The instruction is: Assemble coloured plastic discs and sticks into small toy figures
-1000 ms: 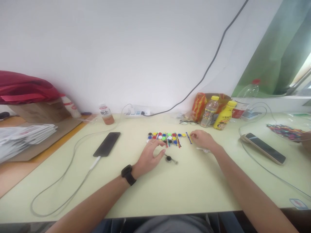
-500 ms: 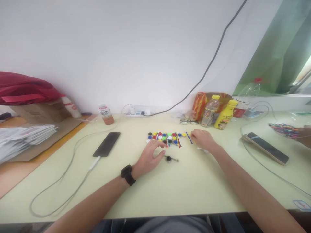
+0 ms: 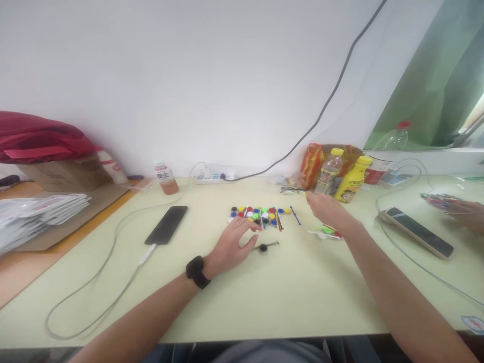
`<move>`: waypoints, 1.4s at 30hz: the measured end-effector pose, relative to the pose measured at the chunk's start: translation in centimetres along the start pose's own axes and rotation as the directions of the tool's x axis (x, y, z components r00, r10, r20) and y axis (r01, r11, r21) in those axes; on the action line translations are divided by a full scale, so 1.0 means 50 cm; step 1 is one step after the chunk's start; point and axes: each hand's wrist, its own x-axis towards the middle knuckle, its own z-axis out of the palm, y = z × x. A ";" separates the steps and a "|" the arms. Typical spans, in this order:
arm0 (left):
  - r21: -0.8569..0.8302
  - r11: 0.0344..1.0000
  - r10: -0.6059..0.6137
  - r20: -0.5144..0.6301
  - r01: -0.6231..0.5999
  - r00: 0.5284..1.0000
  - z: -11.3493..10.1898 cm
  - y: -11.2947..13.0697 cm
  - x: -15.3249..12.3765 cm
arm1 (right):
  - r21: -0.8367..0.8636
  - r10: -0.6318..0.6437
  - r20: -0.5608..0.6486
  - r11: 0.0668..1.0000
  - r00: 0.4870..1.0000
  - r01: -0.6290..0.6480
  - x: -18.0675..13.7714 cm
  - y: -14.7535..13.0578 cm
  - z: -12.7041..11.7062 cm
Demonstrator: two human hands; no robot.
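Observation:
My left hand [image 3: 237, 238] rests at the near left of a group of coloured discs [image 3: 255, 211], its fingers apart and the thumb out to the side. Several thin coloured sticks lie in upright lines among the discs. Beside my left thumb is a black disc [image 3: 263, 248] with a dark thin stick [image 3: 274, 244] across it. A blue stick [image 3: 295, 216] lies alone right of the group. My right hand [image 3: 327, 209] is over the table just behind a small pile of green, white and red pieces [image 3: 325, 232]; its fingertips are hidden.
A dark phone [image 3: 166, 225] on a charging cable lies left; another phone [image 3: 419, 232] lies right. Glasses [image 3: 294, 190], a yellow bottle [image 3: 353, 181] and a clear bottle [image 3: 330, 174] stand behind. Another person's hand [image 3: 469, 214] is by coloured sticks [image 3: 442, 200].
My right hand has moved right and away from the blue stick, which now lies uncovered. The small pile beneath it shows more. My left hand has hardly moved.

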 end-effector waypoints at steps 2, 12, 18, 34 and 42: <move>0.011 1.000 0.007 0.010 -0.007 1.000 -0.003 0.004 0.001 | 0.014 0.017 -0.013 1.000 1.000 -0.016 -0.004 0.003 -0.006; -0.031 0.998 -0.046 0.026 0.047 0.999 0.010 -0.006 -0.008 | 0.276 -0.084 -0.097 0.955 0.992 0.107 -0.023 -0.014 0.013; -0.046 0.998 -0.041 0.017 0.041 0.999 0.015 -0.016 -0.010 | 0.377 -0.069 -0.128 0.919 0.989 0.113 -0.035 -0.013 0.027; -0.040 0.998 -0.056 0.010 0.056 0.998 0.014 -0.016 -0.009 | 0.276 -0.057 -0.084 0.958 0.995 0.079 -0.028 -0.035 0.042; -0.038 0.998 -0.056 0.006 0.056 0.998 0.015 -0.018 -0.009 | 0.236 -0.007 -0.113 0.971 0.994 0.033 -0.023 -0.047 0.056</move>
